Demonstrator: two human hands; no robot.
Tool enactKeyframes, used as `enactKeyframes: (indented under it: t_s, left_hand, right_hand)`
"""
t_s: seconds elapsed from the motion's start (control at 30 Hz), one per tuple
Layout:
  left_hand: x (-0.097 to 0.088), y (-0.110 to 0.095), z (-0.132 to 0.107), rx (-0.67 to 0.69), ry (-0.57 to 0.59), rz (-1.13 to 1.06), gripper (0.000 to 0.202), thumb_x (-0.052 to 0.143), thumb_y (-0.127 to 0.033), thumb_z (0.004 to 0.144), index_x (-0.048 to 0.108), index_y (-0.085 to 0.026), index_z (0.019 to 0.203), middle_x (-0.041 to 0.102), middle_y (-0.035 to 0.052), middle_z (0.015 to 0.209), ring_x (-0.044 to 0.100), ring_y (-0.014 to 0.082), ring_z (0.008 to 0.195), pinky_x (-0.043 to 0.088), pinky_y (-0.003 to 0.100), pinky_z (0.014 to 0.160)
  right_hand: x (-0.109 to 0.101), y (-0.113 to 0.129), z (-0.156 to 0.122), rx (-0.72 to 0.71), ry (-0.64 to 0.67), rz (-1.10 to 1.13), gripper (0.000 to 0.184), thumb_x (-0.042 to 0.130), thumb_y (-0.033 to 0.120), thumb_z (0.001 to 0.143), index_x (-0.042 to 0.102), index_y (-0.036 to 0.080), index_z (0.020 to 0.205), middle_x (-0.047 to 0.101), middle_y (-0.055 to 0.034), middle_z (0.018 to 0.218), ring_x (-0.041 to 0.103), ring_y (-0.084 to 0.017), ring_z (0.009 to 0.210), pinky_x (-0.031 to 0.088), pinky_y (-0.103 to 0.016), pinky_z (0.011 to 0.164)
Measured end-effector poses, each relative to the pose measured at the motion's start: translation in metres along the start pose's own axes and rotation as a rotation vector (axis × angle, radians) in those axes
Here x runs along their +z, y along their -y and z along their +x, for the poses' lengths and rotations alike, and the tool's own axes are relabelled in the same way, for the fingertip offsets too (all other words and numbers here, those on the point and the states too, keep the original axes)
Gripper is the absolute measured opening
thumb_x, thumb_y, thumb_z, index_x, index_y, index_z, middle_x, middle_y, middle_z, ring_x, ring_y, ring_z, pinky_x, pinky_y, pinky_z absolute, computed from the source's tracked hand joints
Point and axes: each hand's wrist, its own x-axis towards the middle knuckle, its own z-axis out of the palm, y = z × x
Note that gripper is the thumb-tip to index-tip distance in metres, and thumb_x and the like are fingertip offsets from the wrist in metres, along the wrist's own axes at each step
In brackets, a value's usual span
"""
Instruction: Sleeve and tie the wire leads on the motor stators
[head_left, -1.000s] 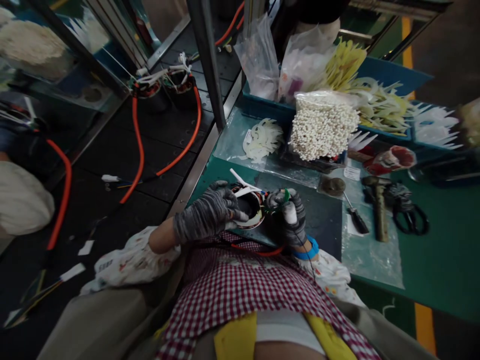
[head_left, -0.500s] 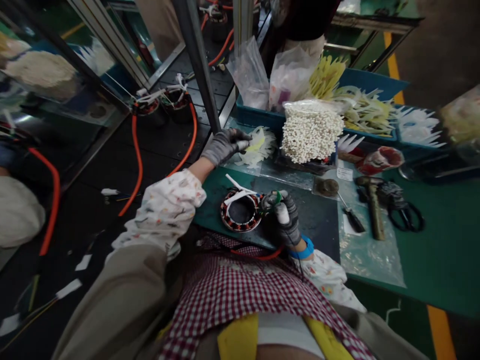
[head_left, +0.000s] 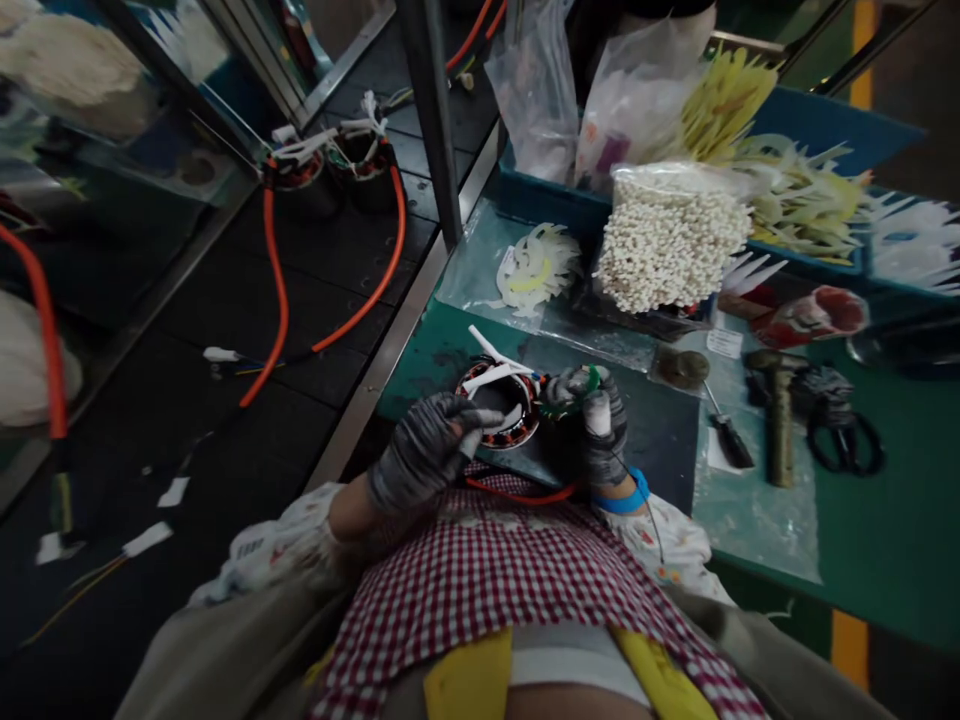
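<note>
Left hand (head_left: 424, 455) returned to stator (head_left: 499, 405).

We see everything from one head-worn camera, tilted steeply forward and down over our red-checked apron (head_left: 510, 590), close to the green work surface (head_left: 892, 510), with the black conveyor belt (head_left: 247, 300) on the left.

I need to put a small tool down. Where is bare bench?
Bare green bench lies right of the plastic sheet, below the scissors. Crowded: around the stator between left hand and right hand, and the blue bins.
</note>
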Motion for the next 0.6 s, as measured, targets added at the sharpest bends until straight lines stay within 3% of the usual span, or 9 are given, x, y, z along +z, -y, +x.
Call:
enactKeyframes:
  t_s: [0.1,0.23,0.3,0.4,0.5,0.6]
  left_hand:
    - [0.017,0.000,-0.003,0.013,0.098,0.173,0.030,0.058,-0.029,0.098,0.083,-0.031,0.117,0.081,0.0067,0.112,0.070,0.0285,0.108,0.057,0.049,0.098]
    - [0.015,-0.002,0.008,0.040,0.106,0.264,0.026,0.064,-0.036,0.096,0.083,-0.035,0.115,0.076,0.0053,0.132,0.061,0.0333,0.127,0.041,0.060,0.115]
    - [0.015,-0.007,0.003,0.103,0.094,0.223,0.032,0.065,-0.046,0.098,0.080,-0.034,0.123,0.073,0.0055,0.140,0.057,0.0330,0.134,0.035,0.059,0.121]
    - [0.029,-0.010,-0.013,0.170,-0.066,0.280,0.044,0.070,-0.051,0.097,0.073,-0.031,0.136,0.076,0.0060,0.132,0.060,0.0295,0.127,0.039,0.052,0.117]
    - [0.050,-0.005,-0.026,0.226,-0.328,0.404,0.029,0.071,-0.023,0.099,0.075,-0.034,0.125,0.080,-0.0010,0.107,0.066,0.0217,0.108,0.047,0.040,0.104]
    - [0.058,0.007,-0.029,0.351,-0.391,0.307,0.030,0.065,-0.011,0.101,0.076,-0.030,0.121,0.081,-0.0021,0.100,0.071,0.0178,0.101,0.054,0.033,0.093]
  right_hand:
    - [0.006,0.004,0.002,-0.012,0.006,0.000,0.032,0.073,0.057,0.098,0.065,0.027,0.089,0.056,0.0026,0.077,0.058,-0.017,0.070,0.056,-0.035,0.068]
    - [0.008,0.007,0.002,-0.064,0.000,-0.028,0.030,0.073,0.056,0.099,0.066,0.028,0.089,0.056,0.0025,0.076,0.056,-0.017,0.071,0.055,-0.035,0.069]
    - [0.006,0.008,0.001,-0.078,0.002,-0.053,0.031,0.071,0.057,0.099,0.064,0.029,0.090,0.055,0.0027,0.075,0.055,-0.017,0.069,0.055,-0.035,0.066]
    - [0.001,0.013,-0.003,-0.187,0.149,-0.299,0.028,0.055,0.056,0.108,0.060,0.030,0.099,0.056,0.0028,0.076,0.058,-0.017,0.066,0.057,-0.034,0.063]
    - [0.000,0.022,-0.008,-0.274,0.391,-0.552,0.020,0.053,0.048,0.110,0.061,0.030,0.108,0.066,0.0025,0.082,0.066,-0.017,0.068,0.061,-0.032,0.063]
    - [0.007,0.028,-0.012,-0.299,0.534,-0.679,0.018,0.064,0.044,0.105,0.070,0.028,0.110,0.076,-0.0012,0.093,0.073,-0.021,0.081,0.065,-0.036,0.076]
